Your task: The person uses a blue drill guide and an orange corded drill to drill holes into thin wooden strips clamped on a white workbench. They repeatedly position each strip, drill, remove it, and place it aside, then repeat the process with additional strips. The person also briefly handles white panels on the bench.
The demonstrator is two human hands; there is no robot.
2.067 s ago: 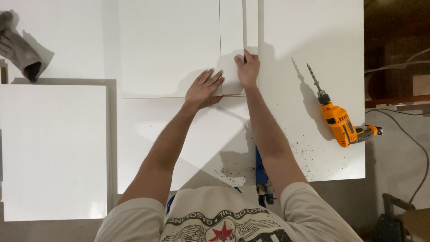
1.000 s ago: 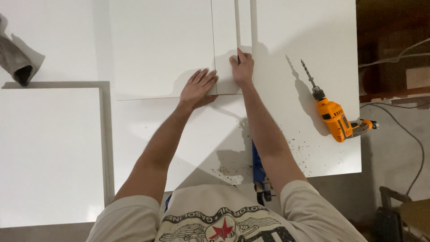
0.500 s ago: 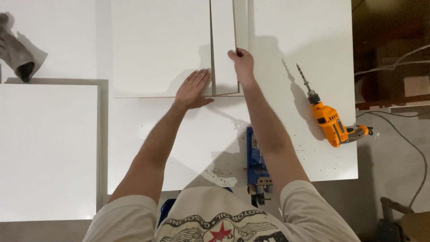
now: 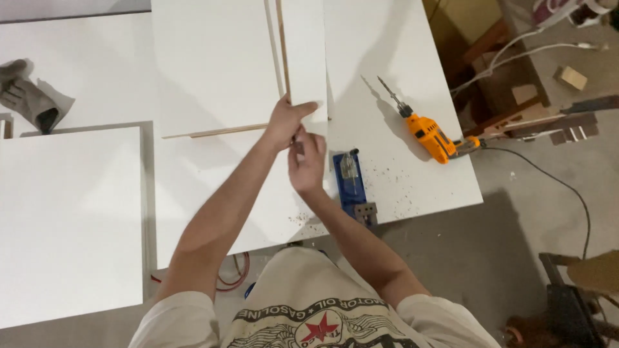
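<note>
We are holding a narrow white panel [image 4: 303, 58] by its near end, where it stands alongside a larger white panel [image 4: 213, 64] on the white worktable [image 4: 400, 45]. Our left hand [image 4: 287, 122] is closed around the strip's near corner, thumb over the top and fingers under it, and our right hand [image 4: 308, 161] sits just near of that, fingers loosely curled and touching the same end; whether it actually grips anything we cannot tell, since the hand is blurred. To handle this well, we judge that the strip wants support from both hands close to the corner, kept level with the bigger board so its raw brown edge [image 4: 282, 45] meets its neighbour evenly, and eased rather than forced, as a long thin piece will twist. Just right of our hands lies a blue drilling jig [image 4: 351, 183], with sawdust scattered around it, and farther right an orange corded drill [image 4: 429, 136] rests on its side, bit pointing far-left. Another white board [image 4: 68, 219] fills the left, and a grey work glove [image 4: 29, 96] lies at the far left. Beyond the table's right edge we see concrete floor, cables, wood offcuts and dark furniture.
</note>
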